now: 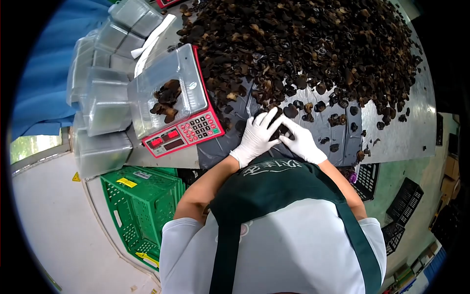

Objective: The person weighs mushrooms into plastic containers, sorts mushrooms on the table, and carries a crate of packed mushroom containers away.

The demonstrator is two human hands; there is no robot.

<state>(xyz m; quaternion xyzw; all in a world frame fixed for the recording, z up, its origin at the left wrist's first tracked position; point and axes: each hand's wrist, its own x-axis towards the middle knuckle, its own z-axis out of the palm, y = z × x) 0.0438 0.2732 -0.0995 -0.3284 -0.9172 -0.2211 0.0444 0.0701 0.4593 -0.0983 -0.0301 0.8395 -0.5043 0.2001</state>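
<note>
My two hands, in white gloves, meet at the near edge of the table. My left hand (258, 134) curves its fingers and thumb around a dark wood ear mushroom (280, 131). From the other side, my right hand (302, 143) has its thumb and fingers bent on the same dark piece, whose outline is partly hidden by the gloves. Just beyond my fingertips lies a loose wood ear (291, 111). To the left stands a red digital scale (198, 128) bearing a clear plastic box (188, 78) with a few brown wood ear pieces (167, 100) inside.
A large heap of wood ears (303, 44) covers the far table. Stacked clear plastic boxes (105, 100) line the left side, near white strips (152, 41). Green crates (147, 201) stand below left. Black crates (405, 201) are on the floor at right.
</note>
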